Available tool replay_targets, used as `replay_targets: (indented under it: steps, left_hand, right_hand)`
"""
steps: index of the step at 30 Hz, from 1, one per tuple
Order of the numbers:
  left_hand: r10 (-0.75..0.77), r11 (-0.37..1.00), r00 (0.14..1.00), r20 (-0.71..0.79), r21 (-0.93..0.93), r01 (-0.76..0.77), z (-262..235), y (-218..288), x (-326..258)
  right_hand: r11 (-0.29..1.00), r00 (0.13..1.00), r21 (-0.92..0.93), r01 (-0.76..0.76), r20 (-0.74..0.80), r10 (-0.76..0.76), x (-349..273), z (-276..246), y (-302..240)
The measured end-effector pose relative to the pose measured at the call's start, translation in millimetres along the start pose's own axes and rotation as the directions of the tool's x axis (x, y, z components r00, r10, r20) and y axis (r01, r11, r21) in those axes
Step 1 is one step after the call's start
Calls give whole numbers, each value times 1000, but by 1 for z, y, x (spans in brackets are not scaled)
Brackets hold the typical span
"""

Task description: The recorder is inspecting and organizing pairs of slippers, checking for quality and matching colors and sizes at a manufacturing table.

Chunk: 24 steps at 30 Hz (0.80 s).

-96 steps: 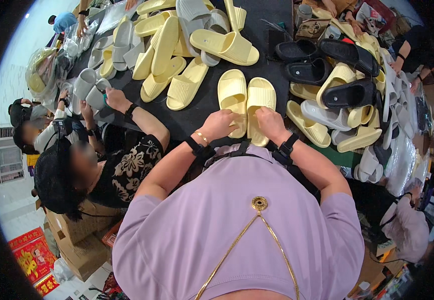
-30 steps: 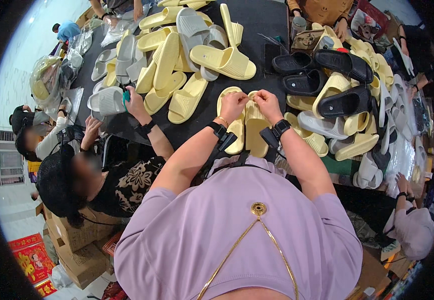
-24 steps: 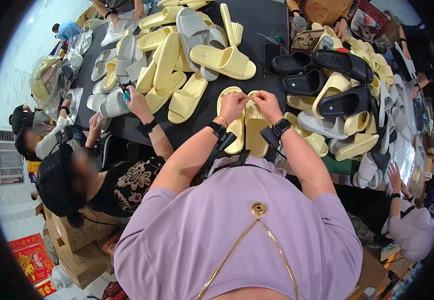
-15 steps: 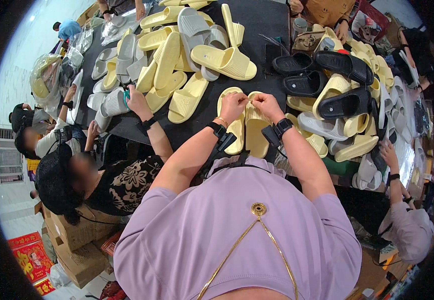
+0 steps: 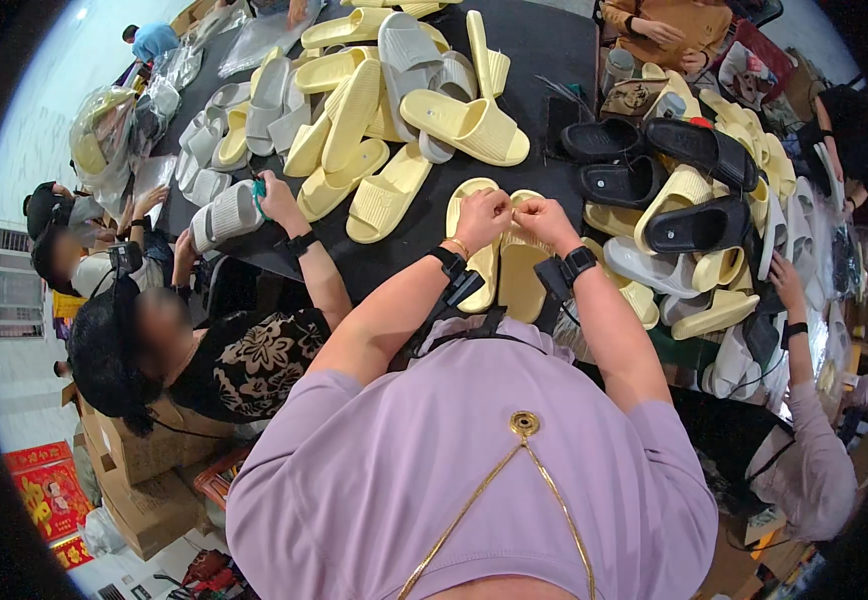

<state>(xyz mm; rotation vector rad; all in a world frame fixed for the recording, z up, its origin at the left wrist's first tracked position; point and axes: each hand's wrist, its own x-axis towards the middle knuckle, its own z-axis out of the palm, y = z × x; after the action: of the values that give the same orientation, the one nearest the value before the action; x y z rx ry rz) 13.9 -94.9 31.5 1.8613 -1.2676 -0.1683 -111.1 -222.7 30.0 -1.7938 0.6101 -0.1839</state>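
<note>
A pair of pale yellow slide slippers lies side by side at the table's near edge, the left slipper (image 5: 480, 268) next to the right slipper (image 5: 524, 278). Over their far ends, my left hand (image 5: 483, 217) and my right hand (image 5: 546, 221) meet with fingertips pinched close together. Whatever is between those fingers is too small to make out. My hands cover much of both straps. Another yellow slipper (image 5: 390, 192) lies just beyond my left hand, and a black slipper (image 5: 622, 181) sits beyond my right.
Yellow and grey slippers pile up on the black table (image 5: 554, 60). At the right is a heap with black slippers (image 5: 696, 228). On my left a co-worker holds a grey slipper (image 5: 229, 216); a co-worker's hand (image 5: 786, 280) reaches into the right heap. Cardboard boxes (image 5: 149, 500) stand lower left.
The view has shifted slightly, so the table's things sit further right. My hands stay pinched over the yellow pair. The left co-worker's grey slipper is turned more lengthwise.
</note>
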Motion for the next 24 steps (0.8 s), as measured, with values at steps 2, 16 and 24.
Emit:
replay_targets:
  steps: [2, 16, 24]
  left_hand:
    - [11, 999, 1000, 13, -42, -10, 1, 0, 1]
    - [110, 994, 991, 70, -35, -107, -4, -5, -1]
    - [125, 992, 986, 111, 11, -127, -8, -9, 0]
  right_hand:
    - [990, 999, 137, -34, 21, 32, 3, -5, 6]
    - [993, 982, 19, -119, 147, 115, 12, -11, 6]
    - [992, 979, -10, -124, 160, 124, 13, -9, 2]
